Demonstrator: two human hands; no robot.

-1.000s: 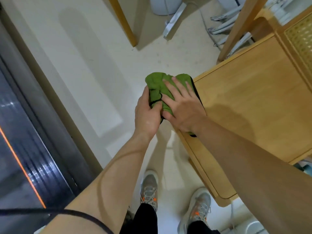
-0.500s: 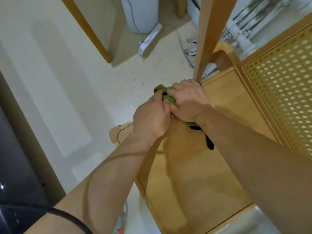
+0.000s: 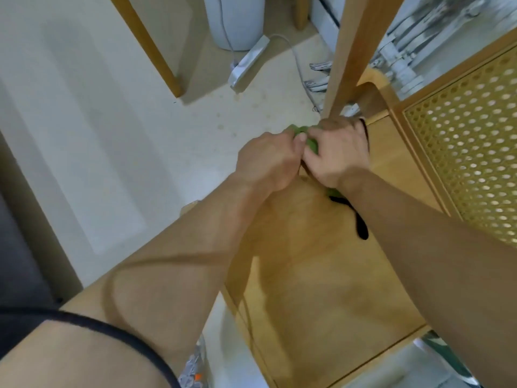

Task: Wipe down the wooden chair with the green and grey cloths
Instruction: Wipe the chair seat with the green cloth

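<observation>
We see left fingers (image 3: 297,140) curled, thumb pinching the green cloth (image 3: 312,144). Right fingers (image 3: 330,127) are curled over the same bunch, gripping it. Left hand (image 3: 268,161) and right hand (image 3: 337,155) touch at the far left corner of the wooden chair (image 3: 307,275) seat. The cloth is bunched and mostly hidden. Its long axis runs diagonally from that corner toward near right, with black trim (image 3: 361,229) trailing from under the right wrist onto the seat. Cane backrest (image 3: 461,149) at right. Power strip (image 3: 247,63) on the floor beyond.
</observation>
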